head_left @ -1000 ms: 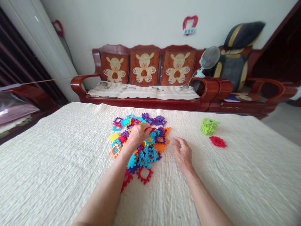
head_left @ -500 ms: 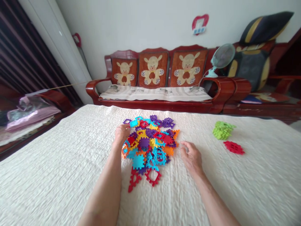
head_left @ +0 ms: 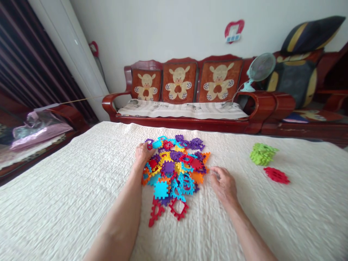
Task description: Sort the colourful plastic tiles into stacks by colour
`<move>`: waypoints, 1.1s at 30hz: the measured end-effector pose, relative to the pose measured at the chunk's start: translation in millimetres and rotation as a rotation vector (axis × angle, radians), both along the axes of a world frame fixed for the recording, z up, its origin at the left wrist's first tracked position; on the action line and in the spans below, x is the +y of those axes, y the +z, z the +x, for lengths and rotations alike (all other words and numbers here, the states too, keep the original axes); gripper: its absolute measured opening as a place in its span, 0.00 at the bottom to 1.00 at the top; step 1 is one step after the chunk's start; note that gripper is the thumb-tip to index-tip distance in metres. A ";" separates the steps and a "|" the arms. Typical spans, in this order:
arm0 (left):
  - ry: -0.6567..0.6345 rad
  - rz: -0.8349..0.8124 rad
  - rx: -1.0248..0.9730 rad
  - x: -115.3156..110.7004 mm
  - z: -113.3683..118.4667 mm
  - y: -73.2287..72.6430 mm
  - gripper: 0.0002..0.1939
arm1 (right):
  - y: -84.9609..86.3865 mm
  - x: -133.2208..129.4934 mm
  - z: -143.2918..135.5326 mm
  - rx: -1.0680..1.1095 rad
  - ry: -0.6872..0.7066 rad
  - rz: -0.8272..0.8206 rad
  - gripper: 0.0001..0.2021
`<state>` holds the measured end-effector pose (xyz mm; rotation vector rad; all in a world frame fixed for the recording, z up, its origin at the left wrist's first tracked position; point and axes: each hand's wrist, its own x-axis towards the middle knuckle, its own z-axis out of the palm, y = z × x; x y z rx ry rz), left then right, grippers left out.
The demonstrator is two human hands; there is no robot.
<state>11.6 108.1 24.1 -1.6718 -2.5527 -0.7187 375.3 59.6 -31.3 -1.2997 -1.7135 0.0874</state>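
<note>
A loose pile of notched puzzle pieces in purple, blue, red, yellow and orange lies in the middle, with a purple square (head_left: 168, 167) and a light blue square (head_left: 161, 189) on top. My left hand (head_left: 143, 154) is at the pile's upper left edge, its fingers closed on a small red piece (head_left: 149, 146). Just right of the pile, my right hand (head_left: 223, 182) rests near the cloth with fingers apart and nothing in them. Farther right stand a stack of green pieces (head_left: 262, 154) and, beside it, red pieces (head_left: 276, 175) lying flat.
A cream quilted cloth (head_left: 67, 181) covers the table. Behind it is a wooden sofa (head_left: 179, 123) with three bear cushions. A small fan (head_left: 261, 67) stands on the sofa's right arm. Pink plastic wrapping (head_left: 40, 132) lies at the left.
A small red piece now shows at my left fingertips, which have shifted slightly over the pile's edge. The whole view has moved a little; my right hand stays beside the pile.
</note>
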 end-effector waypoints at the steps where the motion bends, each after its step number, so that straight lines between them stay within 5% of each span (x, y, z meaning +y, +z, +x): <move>1: -0.004 -0.009 0.003 -0.8 0.6 1.0 0.28 | -0.2 0.1 -0.2 0.000 -0.002 -0.004 0.13; 10: -0.016 -0.123 0.021 -8.9 16.1 40.1 0.30 | 5.3 -2.5 -2.9 0.012 -0.003 -0.024 0.12; 16: -0.443 -0.116 -0.191 -11.6 57.4 52.5 0.28 | 17.4 -8.3 -13.0 0.015 0.229 0.011 0.16; 22: -0.535 -0.056 -0.204 -18.8 79.6 41.5 0.19 | 19.6 -10.5 -18.1 0.030 0.325 -0.019 0.15; 33: -0.647 0.057 0.006 -64.9 78.7 0.2 0.19 | 33.1 -20.3 -25.2 0.004 0.305 0.056 0.12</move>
